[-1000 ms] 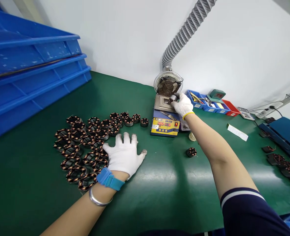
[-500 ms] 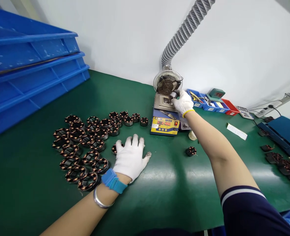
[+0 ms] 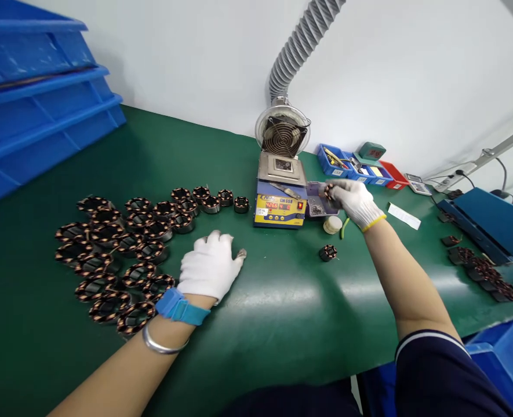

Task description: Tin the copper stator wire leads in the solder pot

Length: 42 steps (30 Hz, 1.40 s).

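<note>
My right hand [image 3: 352, 200], in a white glove, is closed on a motor stator [image 3: 329, 192] with copper windings, held above a purple tray [image 3: 323, 208] of small bits. To its left stands a solder pot [image 3: 280, 202] with a lit red display and a square molten surface. My left hand [image 3: 210, 263], gloved too, rests on the green table with its fingers curled down. A stator seen beside it before is now hidden under these fingers. Left of this hand stand several stators [image 3: 152, 252] in a cluster. A single stator [image 3: 328, 252] stands below my right hand.
A fan hood [image 3: 282, 136] with a grey hose rises behind the pot. A white round jar [image 3: 333, 225] and green-handled tool [image 3: 345, 228] lie nearby. Blue crates [image 3: 43, 98] are stacked left. Small bins [image 3: 334, 162] line the wall; more stators [image 3: 482, 272] lie far right.
My right hand has lifted the stator away from the solder pot and moved right, over the purple tray. My left fingers have gone from spread to curled. The view has shifted rightward.
</note>
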### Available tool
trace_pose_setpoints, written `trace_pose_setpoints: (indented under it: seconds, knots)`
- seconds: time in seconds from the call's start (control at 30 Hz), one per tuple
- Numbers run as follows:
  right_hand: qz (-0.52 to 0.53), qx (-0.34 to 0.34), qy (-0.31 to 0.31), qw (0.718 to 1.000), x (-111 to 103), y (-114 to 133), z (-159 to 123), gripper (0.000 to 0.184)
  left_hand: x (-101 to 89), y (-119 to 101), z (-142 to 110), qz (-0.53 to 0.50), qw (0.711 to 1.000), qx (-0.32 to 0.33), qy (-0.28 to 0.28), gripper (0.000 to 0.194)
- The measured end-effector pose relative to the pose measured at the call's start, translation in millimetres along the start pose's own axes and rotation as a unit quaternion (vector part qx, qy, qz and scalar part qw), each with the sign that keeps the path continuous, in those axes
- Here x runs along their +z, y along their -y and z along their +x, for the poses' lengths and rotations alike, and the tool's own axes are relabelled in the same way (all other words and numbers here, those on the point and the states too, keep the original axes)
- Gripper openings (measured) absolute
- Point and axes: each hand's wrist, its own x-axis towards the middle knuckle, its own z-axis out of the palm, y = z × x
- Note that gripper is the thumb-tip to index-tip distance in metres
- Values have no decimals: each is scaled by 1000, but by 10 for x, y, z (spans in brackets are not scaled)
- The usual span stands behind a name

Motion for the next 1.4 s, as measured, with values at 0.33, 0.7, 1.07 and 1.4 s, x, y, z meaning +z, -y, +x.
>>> trace_pose_setpoints:
  seconds: [0.33, 0.7, 1.07, 1.4]
  knots:
    - [-99, 160, 230, 955, -232, -935, -1012, 34, 1, 7, -21, -127, 981, 145, 38, 79]
    - [-30, -52, 229, 972, 711, -1, -1592, 37, 12, -47, -38, -135, 983, 99, 79, 70]
    - [270, 22, 273, 923, 1205, -187, -1331, 39, -58, -20, -91, -104, 966, 192, 135, 86]
    - [364, 24, 226, 904, 1338, 23, -1506, 43, 348, -242, -174, -328, 924, 194, -41, 45]
